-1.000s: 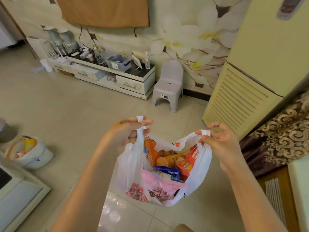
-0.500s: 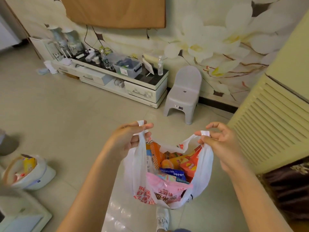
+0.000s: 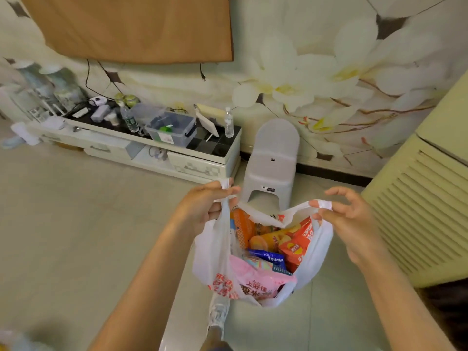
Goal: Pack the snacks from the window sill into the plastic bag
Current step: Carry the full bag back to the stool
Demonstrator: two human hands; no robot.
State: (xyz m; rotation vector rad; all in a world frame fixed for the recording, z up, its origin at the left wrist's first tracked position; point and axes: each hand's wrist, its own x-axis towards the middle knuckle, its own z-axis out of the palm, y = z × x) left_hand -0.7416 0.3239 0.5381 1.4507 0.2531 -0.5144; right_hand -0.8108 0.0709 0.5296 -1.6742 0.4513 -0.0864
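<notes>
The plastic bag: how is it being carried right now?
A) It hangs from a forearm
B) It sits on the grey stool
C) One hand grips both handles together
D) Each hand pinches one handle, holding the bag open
D: the left hand pinches one handle and the right hand the other, so the plastic bag hangs open between them, full of snacks.

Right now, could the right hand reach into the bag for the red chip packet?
Probably not without letting go: the right hand pinches one handle of the plastic bag. The mouth is open and the red chip packet lies on top, so nothing else blocks it.
</notes>
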